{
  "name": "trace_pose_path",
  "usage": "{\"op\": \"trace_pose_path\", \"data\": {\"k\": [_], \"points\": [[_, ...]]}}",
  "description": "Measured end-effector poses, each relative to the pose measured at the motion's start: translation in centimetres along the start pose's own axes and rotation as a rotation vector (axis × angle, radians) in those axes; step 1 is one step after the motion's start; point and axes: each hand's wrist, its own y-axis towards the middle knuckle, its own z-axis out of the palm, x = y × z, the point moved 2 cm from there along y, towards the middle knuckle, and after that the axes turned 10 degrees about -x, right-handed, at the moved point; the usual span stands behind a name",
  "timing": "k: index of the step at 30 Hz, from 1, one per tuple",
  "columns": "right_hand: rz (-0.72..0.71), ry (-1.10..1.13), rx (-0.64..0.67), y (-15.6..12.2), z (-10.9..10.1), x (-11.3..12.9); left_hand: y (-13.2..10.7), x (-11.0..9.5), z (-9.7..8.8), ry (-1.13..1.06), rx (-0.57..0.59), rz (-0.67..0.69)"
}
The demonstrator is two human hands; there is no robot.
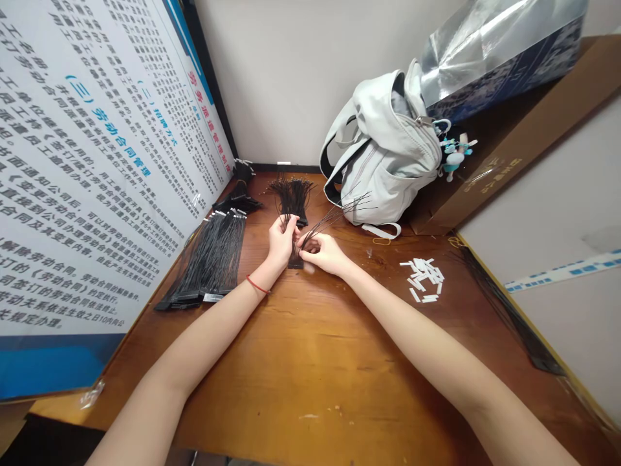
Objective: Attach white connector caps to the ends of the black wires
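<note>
My left hand is closed around thin black wires that run down to a black connector on the table. Close beside it, my right hand pinches other black wires, whose loose ends fan out up and to the right. Both hands almost touch, and the fingers partly hide the wires between them. Just beyond my left hand lies a bundle of black wires with a dark connector end.
Stacked black cables with white tips lie at left, another cable bundle behind. A pale backpack and brown box stand at back right. White labels or small pieces are scattered right. More dark wires lie along the right edge.
</note>
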Motion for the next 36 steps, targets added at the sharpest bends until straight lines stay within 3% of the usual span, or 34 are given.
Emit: {"op": "trace_pose_path", "data": {"k": [11,17,19,24,26,32,36], "points": [[-0.070,0.080,-0.274,0.5,-0.7,-0.5,0.0,0.4,0.4,0.064,0.164,0.043],[-0.089,0.151,-0.384,0.4,-1.1,-0.5,-0.1,0.6,0.6,0.073,0.277,-0.024],[-0.079,0.155,-0.348,0.4,-1.0,-0.4,0.0,0.7,0.4,0.040,0.231,-0.066],[-0.029,0.060,-0.159,0.1,-0.4,-0.1,0.6,0.7,-0.2,-0.086,-0.041,-0.134],[-0.018,0.054,-0.148,0.0,-0.3,-0.1,0.7,0.7,-0.3,-0.066,-0.061,-0.126],[-0.001,0.228,-0.270,0.3,-0.8,-0.3,-0.1,0.6,0.7,0.190,0.284,-0.045],[0.009,0.254,-0.342,0.4,-1.0,-0.3,-0.3,0.6,0.8,0.218,0.362,-0.020]]}}
